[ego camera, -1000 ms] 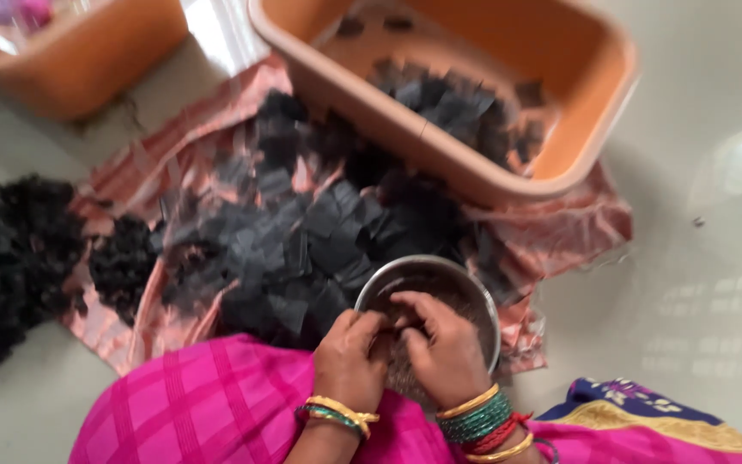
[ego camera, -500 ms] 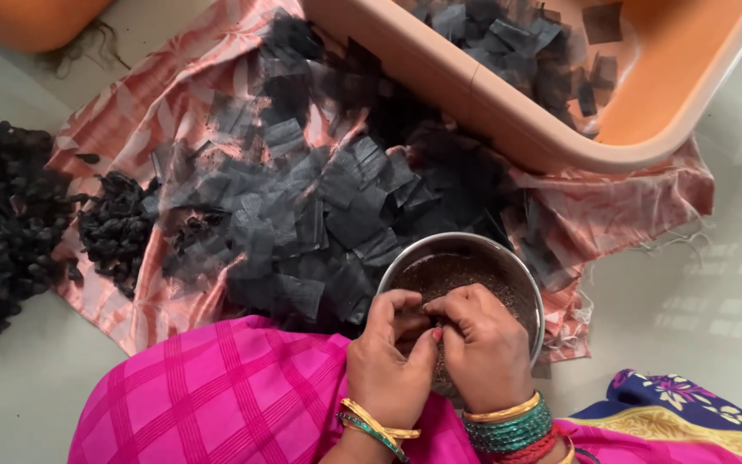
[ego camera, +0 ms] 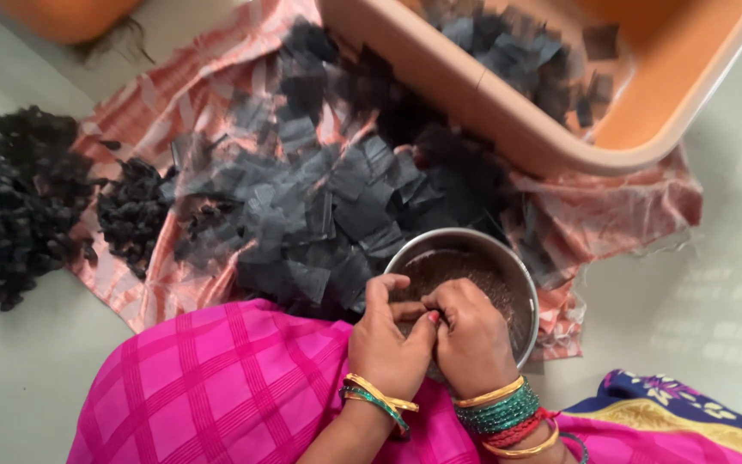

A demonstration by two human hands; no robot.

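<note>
Hands [ego camera: 427, 339] hide whatever they pinch over bowl [ego camera: 508, 266].

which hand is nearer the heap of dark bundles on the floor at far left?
Left. The left hand sits at the steel bowl's near-left rim, toward the heap; the right hand is over the bowl, farther away.

The scene has soft, even daylight, bright but not harsh. On the pale floor [ego camera: 714, 283] at the right there are faint light patches, like a weak reflection from a window. Shadows are short and soft under the orange tub [ego camera: 560, 146]. The steel bowl [ego camera: 508, 266] shows a mild shine on its rim. The picture is slightly soft, and the black squares [ego camera: 337, 198] lose detail in their dark tone.
</note>
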